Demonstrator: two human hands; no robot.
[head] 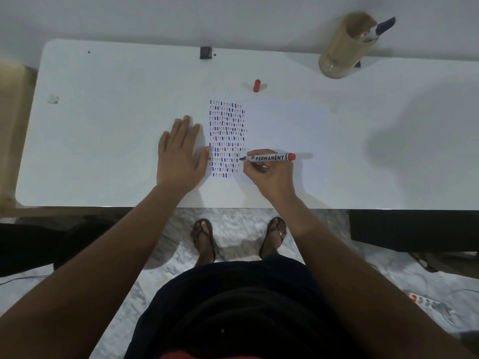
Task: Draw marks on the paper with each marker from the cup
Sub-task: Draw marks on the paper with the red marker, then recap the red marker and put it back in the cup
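Note:
A white sheet of paper [269,125] lies on the white table [116,112], its left part filled with rows of short red and dark blue marks [226,137]. My right hand [269,174] grips a red permanent marker [269,157] lying almost level, its tip touching the paper at the right end of a lower row. My left hand [181,154] rests flat, fingers spread, on the paper's left edge. The marker's red cap [256,85] stands just beyond the paper. A tan cup [346,45] at the back right holds a blue-capped marker [383,28].
A small black clip [205,52] sits at the table's far edge. A scrap of tape [53,99] lies at the left. Below the table's front edge are my sandalled feet [238,239] on a marbled floor, and a power strip [425,303] lies at the right.

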